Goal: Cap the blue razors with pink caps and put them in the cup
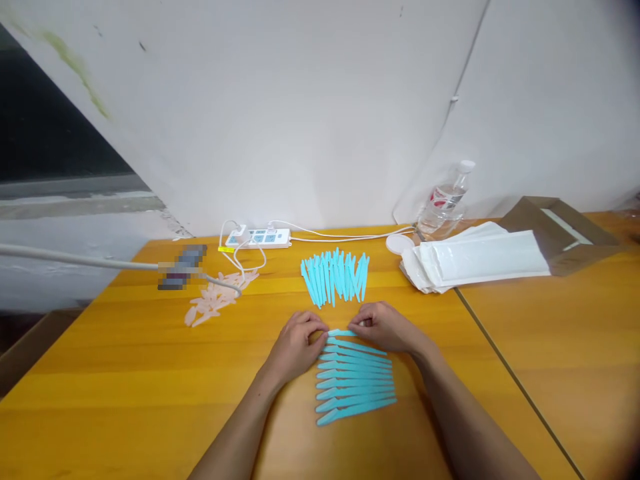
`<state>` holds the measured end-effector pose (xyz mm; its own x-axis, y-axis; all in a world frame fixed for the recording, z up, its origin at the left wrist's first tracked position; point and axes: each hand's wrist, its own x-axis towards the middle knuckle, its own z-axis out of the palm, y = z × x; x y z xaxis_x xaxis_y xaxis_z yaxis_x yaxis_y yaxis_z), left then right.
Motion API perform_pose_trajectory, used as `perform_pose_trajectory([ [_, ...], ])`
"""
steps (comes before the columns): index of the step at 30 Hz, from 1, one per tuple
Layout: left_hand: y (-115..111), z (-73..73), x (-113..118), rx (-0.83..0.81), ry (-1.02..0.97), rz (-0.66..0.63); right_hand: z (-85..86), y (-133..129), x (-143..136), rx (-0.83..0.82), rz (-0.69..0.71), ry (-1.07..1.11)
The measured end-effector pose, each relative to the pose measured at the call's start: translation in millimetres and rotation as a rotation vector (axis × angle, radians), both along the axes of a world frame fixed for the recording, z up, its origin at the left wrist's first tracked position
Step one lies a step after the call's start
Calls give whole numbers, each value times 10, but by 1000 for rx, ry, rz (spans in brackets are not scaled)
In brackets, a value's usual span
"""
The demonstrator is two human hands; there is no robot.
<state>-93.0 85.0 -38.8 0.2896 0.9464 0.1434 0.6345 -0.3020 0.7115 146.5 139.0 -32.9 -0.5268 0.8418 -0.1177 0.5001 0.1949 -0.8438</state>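
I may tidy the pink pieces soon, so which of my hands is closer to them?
Left. Your left hand is to the right of the pink pieces and nearer you; your right hand is farther right.

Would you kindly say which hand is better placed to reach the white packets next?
Probably the right hand, nearer the white packets than the left hand, though both touch a blue stick.
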Motion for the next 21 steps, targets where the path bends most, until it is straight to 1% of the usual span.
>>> perform_pose_trajectory([
  [2,-23,7,30,76,54,-47,-26,36,23,46,-9,-71],
  [3,-35,6,53,109,76,-86,-38,67,28,84,-74,-102],
  [6,-78,3,141,151,151,-229,-54,199,3,205,-403,-184],
  [7,-96,6,170,144,179,-273,-53,251,-22,229,-481,-221],
  [8,-117,11,197,133,204,-310,-51,303,-54,241,-530,-261],
  [9,-140,19,219,120,226,-340,-49,354,-92,242,-550,-305],
  [11,-187,38,249,103,250,-375,-51,448,-170,235,-543,-387],
  [14,-240,77,257,84,249,-395,-78,563,-256,207,-533,-454],
  [16,-241,109,219,74,232,-382,-101,620,-273,183,-534,-461],
  [18,-203,139,109,86,212,-312,-116,661,-256,153,-531,-459],
  [19,-170,149,16,101,206,-247,-119,675,-239,138,-530,-456],
  [21,-90,154,-258,127,218,-68,-120,688,-200,117,-533,-454],
])
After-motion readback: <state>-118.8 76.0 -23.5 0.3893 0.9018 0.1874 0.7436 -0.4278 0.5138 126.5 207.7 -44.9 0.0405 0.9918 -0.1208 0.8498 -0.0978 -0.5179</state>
